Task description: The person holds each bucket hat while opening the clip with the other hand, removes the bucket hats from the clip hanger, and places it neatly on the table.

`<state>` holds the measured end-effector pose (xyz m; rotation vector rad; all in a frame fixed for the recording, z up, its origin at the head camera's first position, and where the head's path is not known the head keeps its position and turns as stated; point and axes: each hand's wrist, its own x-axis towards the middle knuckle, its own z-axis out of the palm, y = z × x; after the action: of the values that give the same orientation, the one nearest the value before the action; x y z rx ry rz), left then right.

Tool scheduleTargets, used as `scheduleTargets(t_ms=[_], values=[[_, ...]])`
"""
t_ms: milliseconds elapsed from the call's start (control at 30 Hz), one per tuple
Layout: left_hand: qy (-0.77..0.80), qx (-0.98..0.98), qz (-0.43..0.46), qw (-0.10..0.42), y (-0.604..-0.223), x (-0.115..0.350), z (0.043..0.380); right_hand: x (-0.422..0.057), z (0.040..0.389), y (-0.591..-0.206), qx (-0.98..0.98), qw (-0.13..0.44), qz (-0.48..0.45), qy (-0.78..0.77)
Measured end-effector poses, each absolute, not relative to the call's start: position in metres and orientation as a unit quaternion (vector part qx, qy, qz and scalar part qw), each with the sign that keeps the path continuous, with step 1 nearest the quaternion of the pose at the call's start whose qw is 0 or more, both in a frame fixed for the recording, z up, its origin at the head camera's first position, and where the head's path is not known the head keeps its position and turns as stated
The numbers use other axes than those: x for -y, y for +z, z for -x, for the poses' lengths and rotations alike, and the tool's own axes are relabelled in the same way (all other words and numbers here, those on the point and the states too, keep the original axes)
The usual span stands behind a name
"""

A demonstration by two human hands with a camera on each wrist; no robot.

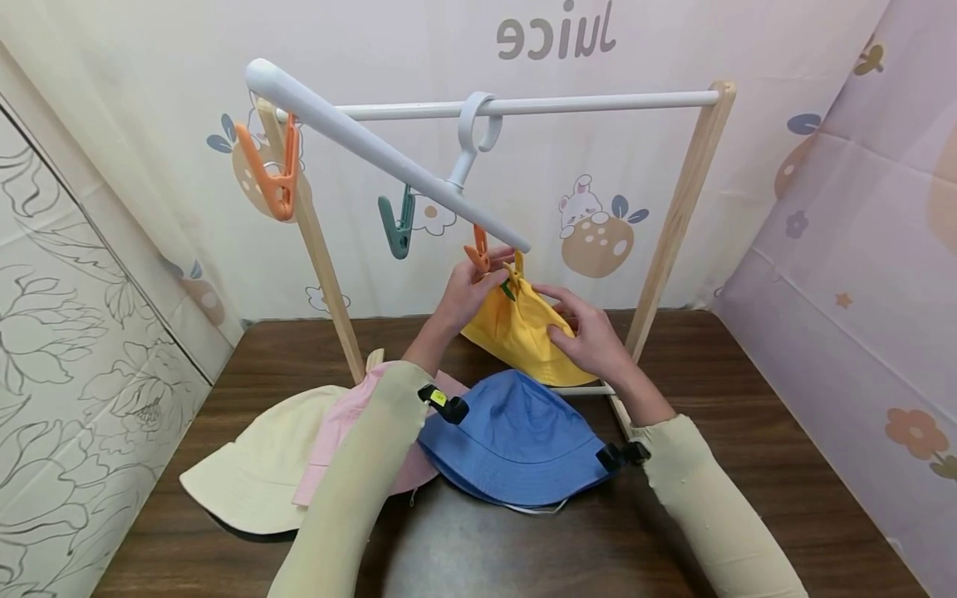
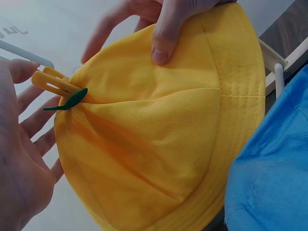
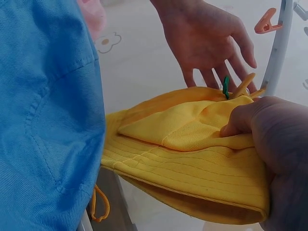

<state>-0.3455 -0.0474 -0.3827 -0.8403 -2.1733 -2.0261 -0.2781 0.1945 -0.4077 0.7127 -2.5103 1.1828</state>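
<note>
A yellow bucket hat (image 1: 523,332) hangs by its crown from a yellow clip (image 2: 52,83) at the lower right end of the white clip hanger (image 1: 374,155). A green leaf-shaped tab (image 2: 74,99) sticks out at the crown's tip. My right hand (image 1: 594,336) pinches the side of the hat, thumb on the outer cloth. Beside the clip, my left hand (image 3: 207,41) has its fingers extended behind the crown. The left thumb lies close to the clip's end; whether it touches I cannot tell.
The hanger hooks on a wood-framed rack's white rail (image 1: 598,104) and tilts, left end high. Orange clips (image 1: 280,178) and a green clip (image 1: 396,224) hang from it. Blue (image 1: 516,440), pink (image 1: 340,423) and cream (image 1: 277,465) bucket hats lie on the brown table (image 1: 748,482).
</note>
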Motion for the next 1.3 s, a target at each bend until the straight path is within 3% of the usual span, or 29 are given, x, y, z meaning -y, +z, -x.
scheduleTargets(t_ms=[1300], values=[[-0.689, 0.684, 0.239, -0.012, -0.3922, 0.0454, 0.3443, -0.1939, 0.2810, -0.4111, 0.864, 0.143, -0.259, 0.408]])
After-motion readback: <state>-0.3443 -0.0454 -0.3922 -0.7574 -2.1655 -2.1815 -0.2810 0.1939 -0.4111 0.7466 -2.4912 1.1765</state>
